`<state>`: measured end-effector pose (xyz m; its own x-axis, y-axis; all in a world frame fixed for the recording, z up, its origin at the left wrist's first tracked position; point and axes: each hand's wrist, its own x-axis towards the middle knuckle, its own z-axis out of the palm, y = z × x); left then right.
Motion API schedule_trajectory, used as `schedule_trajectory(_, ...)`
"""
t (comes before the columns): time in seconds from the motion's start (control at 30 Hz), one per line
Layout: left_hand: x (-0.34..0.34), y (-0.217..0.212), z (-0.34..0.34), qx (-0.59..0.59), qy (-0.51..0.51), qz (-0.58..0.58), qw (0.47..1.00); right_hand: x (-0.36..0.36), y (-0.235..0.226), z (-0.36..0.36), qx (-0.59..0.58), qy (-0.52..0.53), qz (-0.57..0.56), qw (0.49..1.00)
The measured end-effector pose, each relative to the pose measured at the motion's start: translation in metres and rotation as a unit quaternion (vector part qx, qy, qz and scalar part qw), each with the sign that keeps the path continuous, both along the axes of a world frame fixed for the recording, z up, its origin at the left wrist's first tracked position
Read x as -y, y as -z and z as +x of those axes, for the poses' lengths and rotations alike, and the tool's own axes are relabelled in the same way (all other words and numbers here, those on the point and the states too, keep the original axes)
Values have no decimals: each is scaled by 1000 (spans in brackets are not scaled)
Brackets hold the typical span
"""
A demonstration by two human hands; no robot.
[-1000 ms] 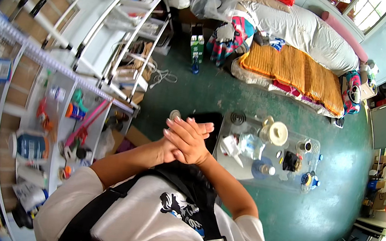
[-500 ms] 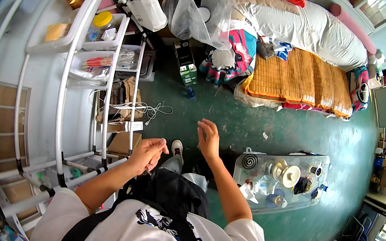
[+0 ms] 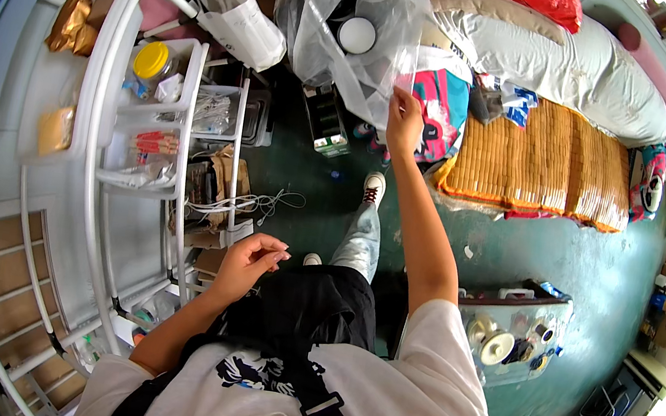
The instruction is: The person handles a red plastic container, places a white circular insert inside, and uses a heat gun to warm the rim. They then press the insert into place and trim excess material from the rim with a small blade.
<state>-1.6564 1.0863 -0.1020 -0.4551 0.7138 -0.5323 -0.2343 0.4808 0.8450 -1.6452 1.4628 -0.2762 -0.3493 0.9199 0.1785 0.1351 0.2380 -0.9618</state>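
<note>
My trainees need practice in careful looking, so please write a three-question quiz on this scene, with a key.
1. Which hand is nearer the clear plastic bag?
2. True or false: the yellow-lidded jar is to the left of that bag.
3. The woven mat is mainly: A, blue; B, orange-brown; C, black.

Key:
1. The right hand.
2. True.
3. B.
</note>
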Motion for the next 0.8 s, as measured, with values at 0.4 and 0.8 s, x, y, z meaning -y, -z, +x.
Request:
schedule_trajectory(0.4, -322, -8, -80, -140, 119, 89, 979, -182, 155, -221, 309, -124, -79, 940)
schedule_trajectory(0.8, -377, 36, -183, -464, 8, 57, 884, -147, 5, -136, -27, -242, -477, 845)
